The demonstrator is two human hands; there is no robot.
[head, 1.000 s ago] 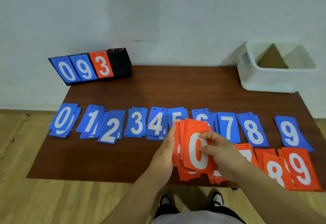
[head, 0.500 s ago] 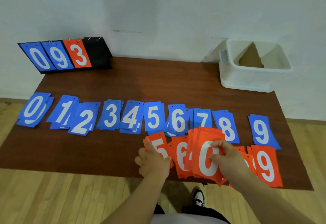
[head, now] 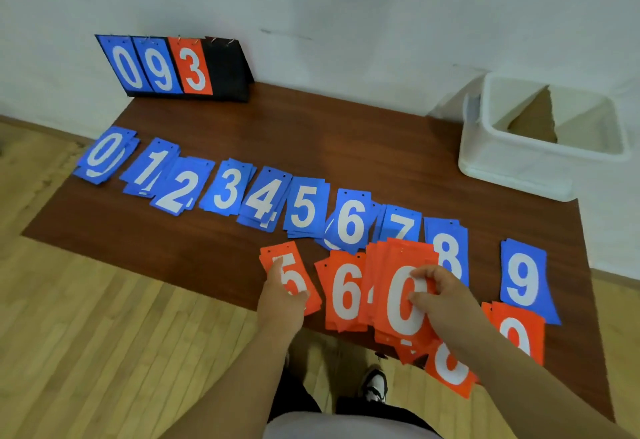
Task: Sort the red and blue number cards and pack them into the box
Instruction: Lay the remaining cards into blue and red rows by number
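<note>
Left hand [head: 282,295] has let go of the red stack [head: 403,300] it was steadying a second ago and moved over to the red 5 [head: 289,265], which now lies by itself on the table [head: 346,144]. It rests on that card, but I cannot tell if it is pinching or only pressing. The right hand [head: 441,296] holds the stack, thumb on the white 0, fingers curled behind.

So the red cards are getting a row of their own, under the blue one. Nothing is in the box [head: 519,168] yet; it sits at the far right corner, well apart.

Count them: ten blue piles [head: 304,206], 0 to 9. Four red spots show on the table: the 5, the red 6 [head: 344,291], the red 8 [head: 450,373] and the red 9 [head: 519,331] (a 7 may hide under the arm). One stack in hand. One box. One flip stand [head: 173,66] with three cards on it.
</note>
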